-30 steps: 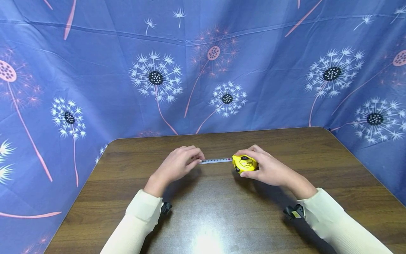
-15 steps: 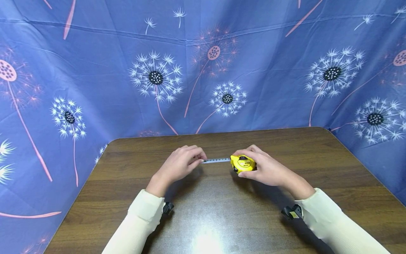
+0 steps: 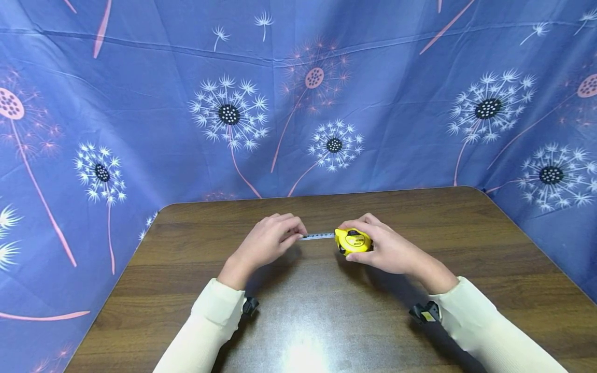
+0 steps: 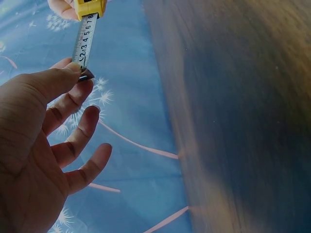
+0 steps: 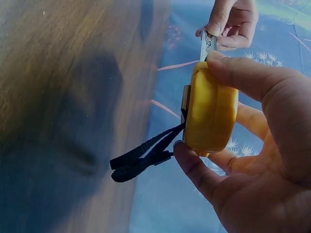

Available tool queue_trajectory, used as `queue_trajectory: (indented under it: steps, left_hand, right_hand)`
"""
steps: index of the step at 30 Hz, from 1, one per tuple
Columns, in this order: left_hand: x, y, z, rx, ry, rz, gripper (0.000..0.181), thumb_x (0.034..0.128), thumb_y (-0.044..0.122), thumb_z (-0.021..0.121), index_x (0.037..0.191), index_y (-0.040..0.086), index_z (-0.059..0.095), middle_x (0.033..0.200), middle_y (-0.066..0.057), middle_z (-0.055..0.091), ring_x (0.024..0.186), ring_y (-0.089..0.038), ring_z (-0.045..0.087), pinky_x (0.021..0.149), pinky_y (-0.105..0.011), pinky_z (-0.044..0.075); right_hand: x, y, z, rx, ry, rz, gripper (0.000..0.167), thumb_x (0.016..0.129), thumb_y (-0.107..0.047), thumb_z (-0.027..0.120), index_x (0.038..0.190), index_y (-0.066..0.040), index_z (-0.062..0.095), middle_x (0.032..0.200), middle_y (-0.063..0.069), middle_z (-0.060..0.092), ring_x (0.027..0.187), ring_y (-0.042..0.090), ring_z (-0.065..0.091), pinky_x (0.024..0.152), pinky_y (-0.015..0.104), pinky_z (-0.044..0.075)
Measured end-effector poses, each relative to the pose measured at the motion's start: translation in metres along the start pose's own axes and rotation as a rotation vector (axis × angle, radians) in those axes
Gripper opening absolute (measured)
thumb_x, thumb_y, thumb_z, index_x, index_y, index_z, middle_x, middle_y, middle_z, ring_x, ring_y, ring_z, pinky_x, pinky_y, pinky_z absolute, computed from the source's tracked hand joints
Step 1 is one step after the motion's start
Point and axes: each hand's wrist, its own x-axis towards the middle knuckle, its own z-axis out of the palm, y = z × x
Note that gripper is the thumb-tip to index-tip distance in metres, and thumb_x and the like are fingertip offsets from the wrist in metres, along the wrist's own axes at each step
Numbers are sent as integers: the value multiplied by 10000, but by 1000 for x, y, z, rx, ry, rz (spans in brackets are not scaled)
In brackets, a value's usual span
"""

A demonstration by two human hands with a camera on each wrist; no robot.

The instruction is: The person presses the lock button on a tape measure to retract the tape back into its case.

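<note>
A yellow tape measure [image 3: 353,241] is held above the table by my right hand [image 3: 389,248], thumb and fingers gripping its case. A short length of white blade [image 3: 319,236] runs out leftward from it. At the blade's end, the thumb and index finger of my left hand [image 3: 268,241] pinch the tip. In the left wrist view the blade [image 4: 85,40] shows numbers up to about 8 beside the case, and the dark end hook [image 4: 86,75] sticks out past the thumb. From the case in the right wrist view hangs a black wrist strap [image 5: 143,154].
The brown wooden table [image 3: 308,290] lies under both hands, with a bright glare spot near its front. A blue cloth [image 3: 280,103] with dandelion prints hangs behind and beside it. Small black cameras [image 3: 425,312] sit at both wrists.
The visible blade between the hands has become shorter. My right hand has moved left with the tape measure, while my left hand has shifted slightly right, still pinching the blade's end.
</note>
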Motion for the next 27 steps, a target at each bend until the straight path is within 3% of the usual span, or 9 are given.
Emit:
queue_trajectory:
  steps: [21, 27]
  left_hand:
    - [2, 3, 3, 0, 9, -16, 103, 992, 167, 711, 1031, 262, 707, 969, 164, 653, 879, -71, 597, 821, -329, 492]
    - [3, 4, 4, -11, 7, -14, 99, 992, 165, 712, 1031, 255, 707, 965, 165, 654, 886, -82, 611, 822, -334, 496]
  right_hand:
    - [3, -9, 4, 22, -3, 9, 634, 829, -218, 894, 1394, -234, 605, 1153, 38, 529, 940, 175, 553, 754, 328, 534]
    - [4, -11, 6, 18, -4, -8, 635, 832, -213, 891, 1399, -193, 606, 1171, 89, 547, 939, 172, 549, 747, 314, 537]
